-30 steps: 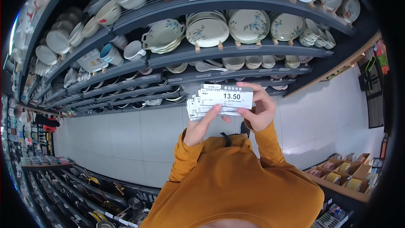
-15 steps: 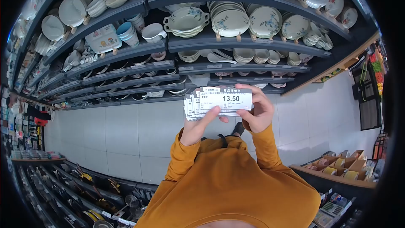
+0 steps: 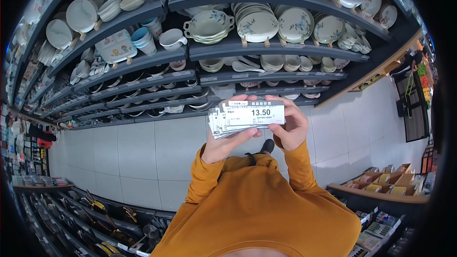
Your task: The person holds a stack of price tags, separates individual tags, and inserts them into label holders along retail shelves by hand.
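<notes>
Fingers of the left hand (image 3: 220,147) are closed on a fanned stack of price tags (image 3: 218,123), thumb along the lower edge. Fingers of the right hand (image 3: 293,127) pinch the stack's right end. The tags are held clear of any support; the front one reads 13.50. Step in hand, by judgement: supporting and viewing the tags. Separating the front tag would call for a light right pinch and a firm left grip.

Beyond, on the shelf (image 3: 219,52), handled dishes (image 3: 208,24) nest near the section's left end; small bowls (image 3: 353,38) cluster near its right end. A compartmented wooden tray (image 3: 381,195) contains yellow items (image 3: 374,188), too small to identify.
</notes>
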